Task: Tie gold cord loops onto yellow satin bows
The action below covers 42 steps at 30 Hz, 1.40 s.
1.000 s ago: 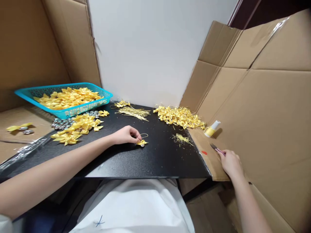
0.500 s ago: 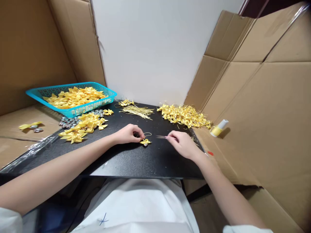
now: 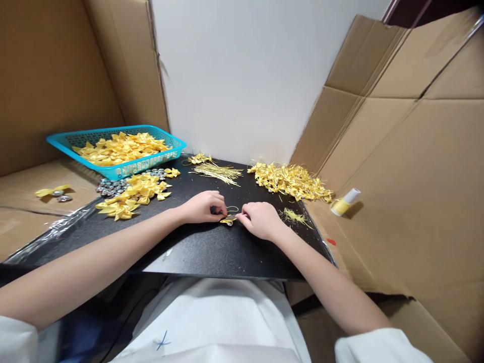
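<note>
While both hands meet at the middle of the black table [image 3: 212, 252], the left hand [image 3: 202, 207] pinches a small yellow bow [image 3: 228, 220] with its fingertips closed on it, pressing it down against the tabletop. The right hand [image 3: 260, 220] sits just beside it, fingers curled shut around a thin tool whose metal tip [image 3: 235, 217] touches the bow; what kind of tool it is cannot be told, as the hand hides most of it. A thin gold loop [image 3: 232, 208] lies on the table just behind the bow, between the two hands.

To the left, a teal basket [image 3: 113, 174] full of yellow bows rests partly on the table edge, with a loose heap of bows [image 3: 132, 195] in front of it and a cluster of small silver pieces [image 3: 109, 187] touching that heap. Near the back edge lies a bundle of gold strings [image 3: 219, 173], and to its right a large pile of finished bows [image 3: 291, 181]. A small tuft of yellow trimmings [image 3: 295, 217] lies near the right hand. Off the table, a small yellow bottle [image 3: 345, 202] lies tilted on the cardboard [image 3: 397, 201] lining the right side.
</note>
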Motion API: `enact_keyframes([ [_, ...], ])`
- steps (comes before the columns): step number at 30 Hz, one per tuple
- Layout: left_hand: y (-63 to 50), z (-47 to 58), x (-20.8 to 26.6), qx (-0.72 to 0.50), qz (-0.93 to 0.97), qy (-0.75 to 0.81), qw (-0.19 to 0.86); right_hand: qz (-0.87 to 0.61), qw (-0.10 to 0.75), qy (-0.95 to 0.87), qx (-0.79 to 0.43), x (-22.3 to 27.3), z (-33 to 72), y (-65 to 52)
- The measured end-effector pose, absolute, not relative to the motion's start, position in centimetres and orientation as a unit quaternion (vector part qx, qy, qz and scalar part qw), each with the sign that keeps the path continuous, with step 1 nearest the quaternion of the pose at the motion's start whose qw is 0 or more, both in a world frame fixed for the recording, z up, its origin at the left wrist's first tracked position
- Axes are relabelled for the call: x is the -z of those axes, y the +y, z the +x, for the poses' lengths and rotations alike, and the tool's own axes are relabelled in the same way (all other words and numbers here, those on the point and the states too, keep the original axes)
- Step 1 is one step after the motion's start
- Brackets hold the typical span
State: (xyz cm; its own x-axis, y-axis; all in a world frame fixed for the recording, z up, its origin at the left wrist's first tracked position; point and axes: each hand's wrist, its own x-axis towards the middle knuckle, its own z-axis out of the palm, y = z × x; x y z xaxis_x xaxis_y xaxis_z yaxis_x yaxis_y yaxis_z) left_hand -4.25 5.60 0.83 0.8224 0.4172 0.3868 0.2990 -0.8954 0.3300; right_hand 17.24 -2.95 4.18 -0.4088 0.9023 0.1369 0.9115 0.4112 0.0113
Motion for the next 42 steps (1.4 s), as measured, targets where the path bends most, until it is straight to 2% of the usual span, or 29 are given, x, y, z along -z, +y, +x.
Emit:
enact_keyframes([
  [16, 5.6, -4.3, -0.9, -0.233, 0.957, 0.169, 0.037, -0.518, 0.035, -0.852, 0.069, -4.1, 16.9, -3.4],
  [42, 5.3, -4.5, -1.4, -0.209, 0.963, 0.139, 0.095, -0.520, 0.059, -0.850, 0.063, -3.1, 17.8, -3.3],
])
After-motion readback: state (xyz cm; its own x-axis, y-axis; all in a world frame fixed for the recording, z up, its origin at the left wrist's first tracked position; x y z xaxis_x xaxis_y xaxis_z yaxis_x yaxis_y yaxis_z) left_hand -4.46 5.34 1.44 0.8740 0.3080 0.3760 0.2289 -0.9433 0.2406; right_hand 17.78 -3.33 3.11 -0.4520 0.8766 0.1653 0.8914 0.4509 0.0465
